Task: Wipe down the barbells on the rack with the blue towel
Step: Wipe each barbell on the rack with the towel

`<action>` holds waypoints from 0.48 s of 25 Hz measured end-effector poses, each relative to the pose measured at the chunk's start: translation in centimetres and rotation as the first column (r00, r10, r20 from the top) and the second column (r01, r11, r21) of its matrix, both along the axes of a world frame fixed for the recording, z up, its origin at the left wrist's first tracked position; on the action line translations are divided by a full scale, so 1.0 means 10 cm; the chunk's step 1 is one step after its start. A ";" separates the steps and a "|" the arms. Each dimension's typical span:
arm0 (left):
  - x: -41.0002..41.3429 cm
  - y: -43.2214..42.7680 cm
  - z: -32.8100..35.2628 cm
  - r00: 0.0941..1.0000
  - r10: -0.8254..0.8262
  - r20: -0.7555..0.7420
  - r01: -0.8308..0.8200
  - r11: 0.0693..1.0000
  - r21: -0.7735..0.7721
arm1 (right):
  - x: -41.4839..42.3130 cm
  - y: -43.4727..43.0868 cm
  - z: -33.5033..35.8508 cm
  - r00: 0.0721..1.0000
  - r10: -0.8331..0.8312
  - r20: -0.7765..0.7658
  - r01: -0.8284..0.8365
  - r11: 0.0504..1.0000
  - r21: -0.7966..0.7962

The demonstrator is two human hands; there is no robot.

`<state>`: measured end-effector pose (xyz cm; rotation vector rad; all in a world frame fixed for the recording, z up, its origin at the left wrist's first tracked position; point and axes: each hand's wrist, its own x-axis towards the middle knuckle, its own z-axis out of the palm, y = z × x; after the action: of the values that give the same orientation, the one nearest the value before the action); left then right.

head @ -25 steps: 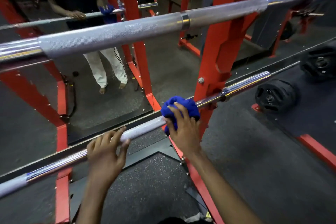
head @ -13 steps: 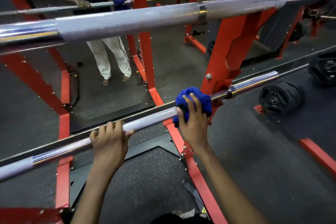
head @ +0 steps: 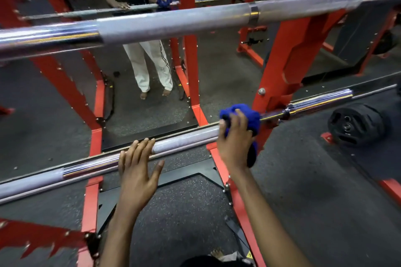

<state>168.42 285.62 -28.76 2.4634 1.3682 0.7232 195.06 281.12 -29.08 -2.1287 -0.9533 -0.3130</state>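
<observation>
The red rack [head: 275, 67] is the biggest thing here. It is the only holder I can see, and it holds two long metal bars. There is no box, bucket or bin.

The top bar [head: 173, 21] runs across near the camera. The low bar [head: 184, 138] sits further down, where the hands are. Both bars look heavy and hard, so they will not bend. The shiny parts look slippery. The rough grey parts should be easier to grip.

A round black weight [head: 355, 124] lies on the floor to the right.

The blue towel [head: 249, 115] is soft and light. It is bunched up on the low bar, just beside the red post. I think bunching it around the bar is the best way to hold it.

The right hand [head: 235, 143] curls its fingers around the towel and squeezes it onto the bar. The left hand [head: 136, 165] has straight fingers resting flat on the low bar, with the thumb spread out. It holds nothing.
</observation>
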 end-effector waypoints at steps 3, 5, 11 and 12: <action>-0.02 0.07 0.02 1.000 0.021 0.015 -0.021 1.000 0.006 | -0.32 -0.08 -0.02 0.928 0.365 0.073 -0.364 0.931 -0.017; -0.04 0.09 0.02 1.000 0.004 -0.025 -0.003 0.999 0.046 | 0.04 -0.14 -0.02 0.903 0.422 0.080 -0.429 0.896 0.115; 0.05 0.09 0.02 0.998 0.069 0.010 -0.070 0.993 0.091 | 0.58 -0.15 0.04 0.972 -0.203 -0.120 0.204 0.979 -0.005; 0.06 0.09 0.02 0.997 0.073 0.005 -0.073 0.993 0.096 | 0.51 -0.08 0.10 0.964 -0.229 -0.136 0.221 0.973 -0.069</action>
<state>169.06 286.54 -28.61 2.4960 1.4625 0.8254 200.17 280.27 -28.08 -2.2791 -0.6446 -0.2454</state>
